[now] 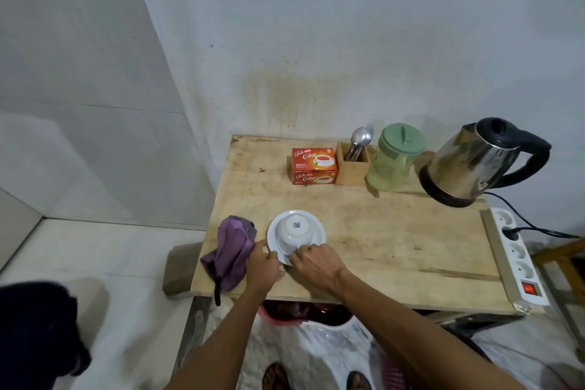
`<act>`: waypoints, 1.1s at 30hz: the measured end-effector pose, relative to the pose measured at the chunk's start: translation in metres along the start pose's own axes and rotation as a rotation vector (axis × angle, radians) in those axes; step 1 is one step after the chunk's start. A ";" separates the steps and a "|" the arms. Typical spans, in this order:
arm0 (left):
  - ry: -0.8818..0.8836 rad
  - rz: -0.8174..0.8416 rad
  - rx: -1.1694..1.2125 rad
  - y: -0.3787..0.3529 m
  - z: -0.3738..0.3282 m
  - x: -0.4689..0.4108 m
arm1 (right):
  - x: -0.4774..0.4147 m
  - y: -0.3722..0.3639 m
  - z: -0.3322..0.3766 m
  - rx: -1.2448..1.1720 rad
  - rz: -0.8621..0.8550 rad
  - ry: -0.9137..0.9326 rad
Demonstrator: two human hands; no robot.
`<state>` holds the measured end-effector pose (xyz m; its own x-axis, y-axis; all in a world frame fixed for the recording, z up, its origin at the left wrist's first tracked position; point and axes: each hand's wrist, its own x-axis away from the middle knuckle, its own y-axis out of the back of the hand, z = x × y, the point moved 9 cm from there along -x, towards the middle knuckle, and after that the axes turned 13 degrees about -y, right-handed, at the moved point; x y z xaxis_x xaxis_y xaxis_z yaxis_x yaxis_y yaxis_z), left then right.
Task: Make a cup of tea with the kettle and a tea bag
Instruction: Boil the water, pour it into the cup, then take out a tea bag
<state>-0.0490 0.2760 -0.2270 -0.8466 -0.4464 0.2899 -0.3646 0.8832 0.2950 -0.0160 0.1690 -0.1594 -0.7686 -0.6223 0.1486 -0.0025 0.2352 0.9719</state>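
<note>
At table (395, 250) front, upturned cup (296, 230) on saucer (320, 236), rim in L hand (264, 264), R hand (316, 266) pinch grip; spoons (361, 137) in holder (351, 173).

On a wooden table (380, 247), the left hand (264, 266) and right hand (316, 266) grip the near rim of a white saucer (320, 233) bearing an upside-down white cup (296, 229), with a purple cloth pouch (232, 250) just beside it on the left. Along the wall stand a red tea box (314, 165), a wooden holder (351, 172) of spoons (362, 136), a green lidded jar (395, 158) and a steel kettle (474, 158). A white power strip (516, 258) lies at the table's right edge, its red switch lit.
</note>
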 end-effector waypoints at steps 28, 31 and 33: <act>0.034 0.035 0.054 -0.001 0.005 -0.005 | 0.023 -0.019 -0.052 -1.667 0.203 -0.839; 0.035 0.039 0.057 -0.002 0.004 -0.005 | 0.024 -0.025 -0.046 -1.802 0.243 -0.861; 0.036 0.040 0.060 -0.003 0.006 -0.006 | 0.023 -0.029 -0.041 -1.893 0.264 -0.866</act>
<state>-0.0451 0.2772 -0.2351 -0.8466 -0.4149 0.3334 -0.3545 0.9068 0.2282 -0.0076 0.1177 -0.1764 -0.6740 -0.1525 0.7228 0.2027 -0.9791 -0.0175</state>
